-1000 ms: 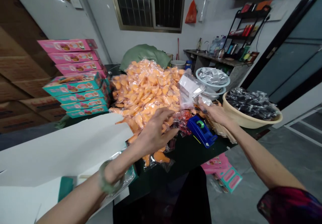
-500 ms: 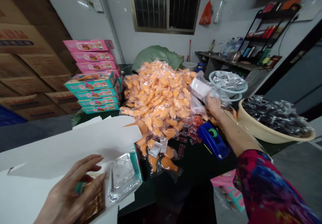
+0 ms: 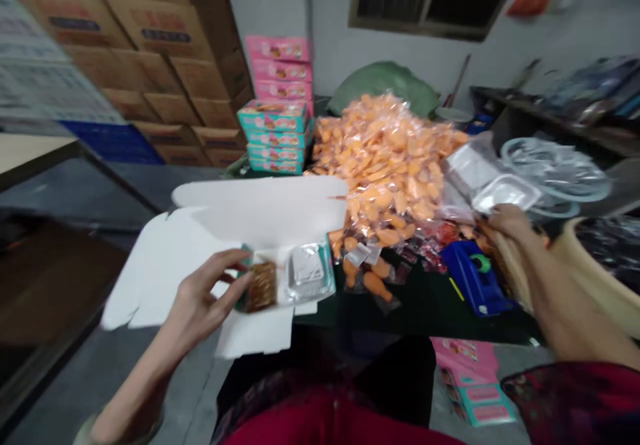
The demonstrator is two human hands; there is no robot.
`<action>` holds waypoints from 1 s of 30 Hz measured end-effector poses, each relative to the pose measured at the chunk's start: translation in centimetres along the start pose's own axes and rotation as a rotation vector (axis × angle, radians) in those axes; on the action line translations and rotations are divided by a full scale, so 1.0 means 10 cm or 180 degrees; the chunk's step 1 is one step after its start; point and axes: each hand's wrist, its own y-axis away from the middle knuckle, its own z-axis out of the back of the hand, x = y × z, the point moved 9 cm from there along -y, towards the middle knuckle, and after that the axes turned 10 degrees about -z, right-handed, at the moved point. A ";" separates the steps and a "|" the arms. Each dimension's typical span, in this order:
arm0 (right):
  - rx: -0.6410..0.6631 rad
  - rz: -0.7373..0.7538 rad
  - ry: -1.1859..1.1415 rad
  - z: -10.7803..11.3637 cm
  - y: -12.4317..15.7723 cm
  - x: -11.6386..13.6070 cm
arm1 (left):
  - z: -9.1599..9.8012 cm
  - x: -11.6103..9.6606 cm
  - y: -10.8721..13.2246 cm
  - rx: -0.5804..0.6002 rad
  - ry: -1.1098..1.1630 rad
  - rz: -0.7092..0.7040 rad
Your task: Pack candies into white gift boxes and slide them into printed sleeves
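My left hand point(image 3: 213, 292), fingers curved and apart, is at the left edge of a brown packet point(image 3: 263, 286) in an unfolded white and teal box point(image 3: 260, 205). Whether it touches the packet is unclear. A foil tray point(image 3: 306, 272) sits in the box to the right of the packet. At the right, my right hand point(image 3: 510, 222) holds the near edge of a shiny white-silver tray point(image 3: 506, 193), beside a clear bag of trays point(image 3: 470, 164). Wrapped orange spoon-like pieces point(image 3: 385, 158) form a large heap between the hands.
A blue tape dispenser point(image 3: 475, 278) lies near my right forearm. Pink and teal boxes point(image 3: 277, 122) are stacked behind the white flap. Basins point(image 3: 565, 232) of wrapped items stand at the right. Cartons point(image 3: 150, 32) rise at the back left. Flat boxes point(image 3: 475, 382) lie below the table edge.
The view has swung left, so the table things appear further right. A tray now shows in my right hand, which was at the bag before. My left hand stays by the brown packet.
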 end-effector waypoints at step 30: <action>-0.0989 0.2753 -0.0798 -0.44 2.10 2.43 | -1.34 0.07 0.03 0.2586 -0.0173 -0.1284</action>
